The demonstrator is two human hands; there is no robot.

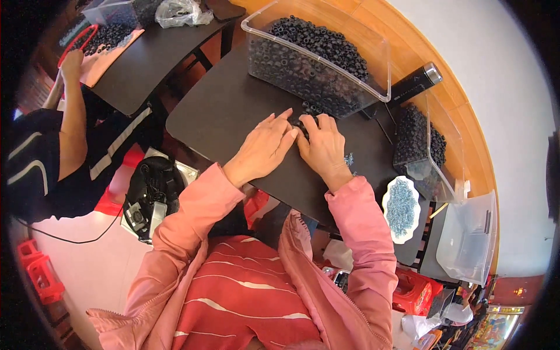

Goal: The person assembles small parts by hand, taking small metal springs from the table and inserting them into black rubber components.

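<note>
Dark table (210, 119), with a large bin (318, 62) of black rings at its far side; a smaller bin (415, 166), likewise filled, to the right; a black bottle (412, 86) between the two; a white dish (387, 204) of fine blue pieces (401, 209), nearer, on the right; left hand (262, 146), half open, fingers loosely extended, its thumb close against the right fingertips; right hand (324, 146), fingers bent downward; whether either grips a ring cannot be told; dark rings (301, 123) partly hidden at the fingertips, mid-table; a few loose rings (311, 108) just beyond, beside the large bin.
</note>
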